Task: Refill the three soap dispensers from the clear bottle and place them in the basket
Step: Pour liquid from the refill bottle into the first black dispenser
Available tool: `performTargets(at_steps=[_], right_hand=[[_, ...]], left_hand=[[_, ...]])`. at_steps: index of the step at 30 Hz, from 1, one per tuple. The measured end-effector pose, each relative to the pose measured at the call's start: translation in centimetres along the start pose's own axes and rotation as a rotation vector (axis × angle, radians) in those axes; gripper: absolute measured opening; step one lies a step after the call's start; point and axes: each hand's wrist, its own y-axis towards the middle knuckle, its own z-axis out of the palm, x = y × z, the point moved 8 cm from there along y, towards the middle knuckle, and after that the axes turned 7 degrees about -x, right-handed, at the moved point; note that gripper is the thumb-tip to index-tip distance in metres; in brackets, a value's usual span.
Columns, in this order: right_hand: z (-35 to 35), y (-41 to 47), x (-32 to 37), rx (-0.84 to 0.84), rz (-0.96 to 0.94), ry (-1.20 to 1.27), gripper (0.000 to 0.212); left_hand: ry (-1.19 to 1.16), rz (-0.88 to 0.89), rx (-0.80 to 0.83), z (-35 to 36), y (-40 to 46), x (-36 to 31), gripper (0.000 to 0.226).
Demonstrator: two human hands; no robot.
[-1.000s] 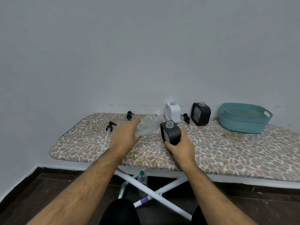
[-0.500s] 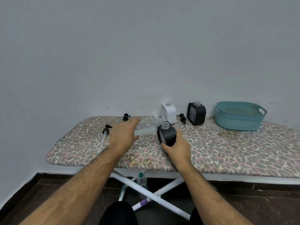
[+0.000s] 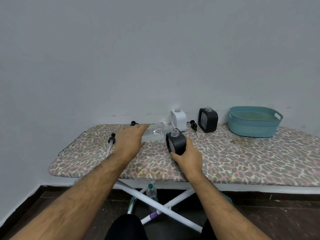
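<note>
The left hand (image 3: pixel 129 143) is wrapped around the base of the clear bottle (image 3: pixel 156 132), holding it tipped almost flat so that its open neck points toward the mouth of the near black dispenser (image 3: pixel 175 142) and sits just beside it. A little clear liquid lies along the lower side of the bottle. The right hand (image 3: pixel 187 156) grips that near black dispenser from below and from its right side, fingers curled round the body, keeping it upright on the worktop (image 3: pixel 242 160) with its uncapped neck facing up.

Taking the near black dispenser as the landmark: just behind it, against the wall, stands the white dispenser (image 3: pixel 178 119), also uncapped. Behind and to the right stands the second black dispenser (image 3: pixel 207 120), open-necked and tilted slightly. Between the white one and that second black one lies a black pump head (image 3: pixel 193 125) with its tube pointing toward the viewer. Well to the right of the landmark, at the back of the worktop, sits the teal basket (image 3: pixel 252 126), with none of the dispensers in it. To the left of the landmark, beyond the left hand, another pump head (image 3: pixel 111 137) lies with its long clear tube trailing forward, and a third pump head (image 3: pixel 133 123) rests farther back near the wall.

Below the landmark, among the white crossed legs (image 3: pixel 155 203) under the worktop, a small bottle with a green cap (image 3: pixel 151 193) stands on the dark floor.
</note>
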Motion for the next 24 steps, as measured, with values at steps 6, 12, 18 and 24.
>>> performTargets(at_steps=[6,12,18,24], right_hand=[[-0.14,-0.01,-0.18,-0.008,0.012,-0.041,0.061],[-0.09,0.07,-0.39,-0.006,0.022,-0.063,0.058],[-0.18,0.05,-0.33,-0.009,0.019,-0.063,0.06],[-0.13,0.13,-0.4,-0.009,0.019,-0.082,0.059]], left_hand=[[0.012,0.019,-0.004,-0.35,0.33,-0.4,0.063],[0.028,0.027,0.008,-0.62,0.55,-0.6,0.065],[0.034,0.026,0.012,-0.64,0.73,-0.71,0.064],[0.037,0.026,0.022,-0.51,0.83,-0.65,0.065]])
